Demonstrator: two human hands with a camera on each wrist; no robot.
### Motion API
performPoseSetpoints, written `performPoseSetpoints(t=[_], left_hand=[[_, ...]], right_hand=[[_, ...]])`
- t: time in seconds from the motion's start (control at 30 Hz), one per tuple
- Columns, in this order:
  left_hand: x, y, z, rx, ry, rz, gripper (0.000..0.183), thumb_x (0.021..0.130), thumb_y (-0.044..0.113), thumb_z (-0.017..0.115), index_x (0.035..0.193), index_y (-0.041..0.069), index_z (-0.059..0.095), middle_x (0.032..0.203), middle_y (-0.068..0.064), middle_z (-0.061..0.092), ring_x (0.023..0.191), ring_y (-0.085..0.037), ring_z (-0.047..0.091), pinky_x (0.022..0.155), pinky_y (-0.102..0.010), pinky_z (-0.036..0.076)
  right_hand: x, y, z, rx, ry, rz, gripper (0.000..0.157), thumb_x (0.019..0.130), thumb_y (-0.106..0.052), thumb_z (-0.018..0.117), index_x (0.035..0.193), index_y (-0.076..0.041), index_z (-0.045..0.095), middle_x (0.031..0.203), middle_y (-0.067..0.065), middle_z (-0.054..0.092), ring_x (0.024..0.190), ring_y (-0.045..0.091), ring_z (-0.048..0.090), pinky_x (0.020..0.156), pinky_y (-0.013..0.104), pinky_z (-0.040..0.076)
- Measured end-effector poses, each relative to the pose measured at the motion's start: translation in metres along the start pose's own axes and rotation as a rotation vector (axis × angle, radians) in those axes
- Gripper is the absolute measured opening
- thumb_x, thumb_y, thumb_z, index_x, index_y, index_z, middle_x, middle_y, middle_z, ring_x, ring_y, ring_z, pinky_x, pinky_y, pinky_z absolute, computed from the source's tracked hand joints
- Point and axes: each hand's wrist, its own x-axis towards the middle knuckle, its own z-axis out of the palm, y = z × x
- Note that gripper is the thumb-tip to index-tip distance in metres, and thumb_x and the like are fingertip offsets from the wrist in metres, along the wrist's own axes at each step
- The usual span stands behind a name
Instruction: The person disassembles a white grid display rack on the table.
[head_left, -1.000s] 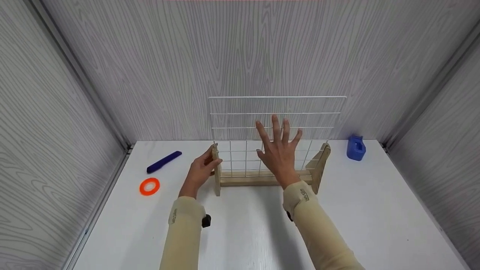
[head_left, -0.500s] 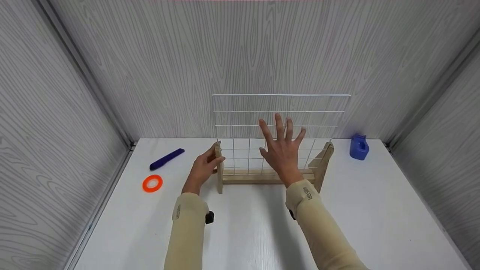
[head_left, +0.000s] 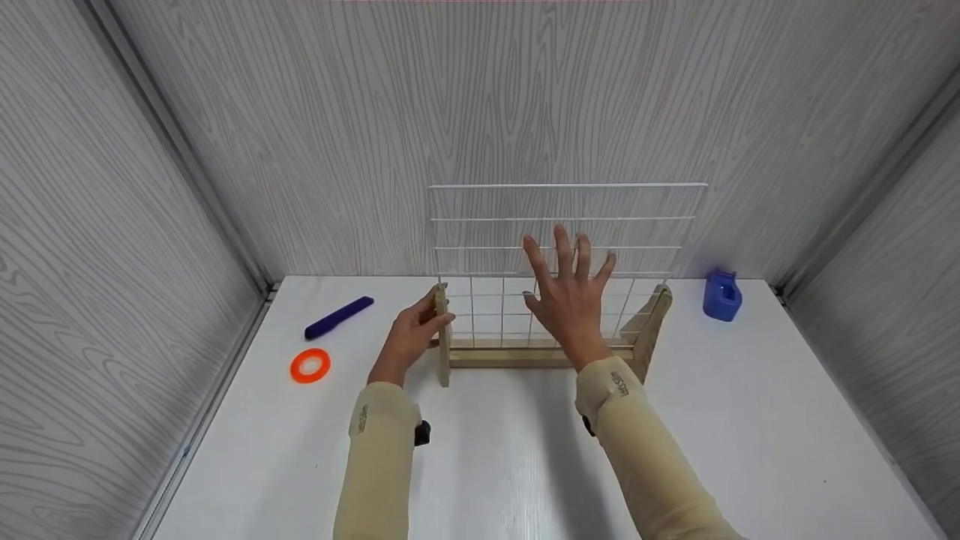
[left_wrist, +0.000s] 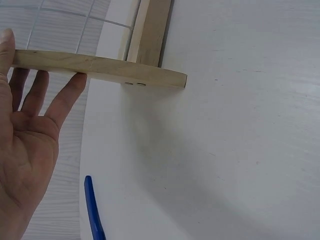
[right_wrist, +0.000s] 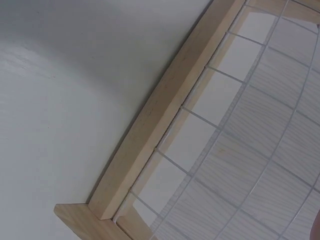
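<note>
Pinching the L upright (head_left: pixel 443 356) of a wooden stand, a person's L hand (head_left: pixel 406 336) has its thumb on the inner face, other fingers on the outer. R hand (head_left: pixel 571 301) is spread wide, fingers apart, holding nothing, in front of a white wire grid (head_left: pixel 487 247); can't tell if it touches the wires. Grid stands up btwn the L upright & R upright (head_left: pixel 651 334), its lower edge along the crossbar (head_left: pixel 510 358), tilt hard to judge. Assembly looks mostly done: stand joined, grid in place. What's left, prob. just steadying & letting go; can't tell if grid is fully seated. On white table (head_left: pixel 487 465): dark-blue stick (head_left: pixel 339 318) & orange ring (head_left: pixel 310 365) to L, blue dispenser-like item (head_left: pixel 722 296) to R, all apart from stand.
</note>
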Motion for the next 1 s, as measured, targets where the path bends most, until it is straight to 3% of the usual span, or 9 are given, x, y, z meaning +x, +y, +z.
performPoseSetpoints(t=[0.2,0.4,0.67,0.87,1.0], left_hand=[[0.001,0.001,-0.002,-0.001,0.015,-0.001,0.068,0.101,0.034,0.064,0.160,0.036,0.029,0.155,-0.006,0.050,0.136,-0.025,0.053,0.105,-0.048,0.052],[-0.002,0.000,-0.001,-0.014,-0.010,-0.001,0.068,0.102,0.033,0.062,0.160,0.035,0.028,0.155,-0.007,0.049,0.138,-0.026,0.051,0.105,-0.049,0.052],[-0.003,0.005,0.001,-0.023,0.009,-0.013,0.066,0.101,0.034,0.064,0.159,0.037,0.032,0.153,-0.004,0.052,0.136,-0.024,0.053,0.105,-0.048,0.053],[0.002,0.004,0.008,-0.032,-0.004,0.002,0.067,0.101,0.034,0.065,0.159,0.036,0.032,0.154,-0.005,0.051,0.137,-0.025,0.053,0.106,-0.049,0.052],[0.000,0.001,0.005,-0.027,0.027,-0.016,0.065,0.100,0.033,0.066,0.157,0.037,0.035,0.150,-0.004,0.054,0.134,-0.023,0.055,0.104,-0.048,0.053]], right_hand=[[0.013,0.003,-0.008,0.013,0.029,0.001,0.112,0.077,-0.059,0.082,0.161,-0.036,0.013,0.165,0.013,0.019,0.146,0.043,0.028,0.105,0.081,0.030],[0.015,0.005,-0.011,0.015,0.040,-0.008,0.109,0.078,-0.059,0.081,0.161,-0.036,0.014,0.164,0.014,0.021,0.147,0.042,0.026,0.106,0.080,0.030],[0.020,0.010,-0.016,0.023,0.033,-0.019,0.106,0.080,-0.060,0.078,0.161,-0.035,0.014,0.163,0.014,0.022,0.146,0.043,0.028,0.105,0.081,0.030],[0.023,0.018,-0.021,0.043,0.048,-0.003,0.110,0.075,-0.056,0.085,0.160,-0.035,0.017,0.162,0.014,0.025,0.145,0.043,0.030,0.105,0.082,0.029],[0.030,0.016,-0.026,0.074,0.047,-0.010,0.111,0.074,-0.055,0.086,0.160,-0.035,0.017,0.162,0.014,0.026,0.145,0.044,0.031,0.105,0.082,0.028]])
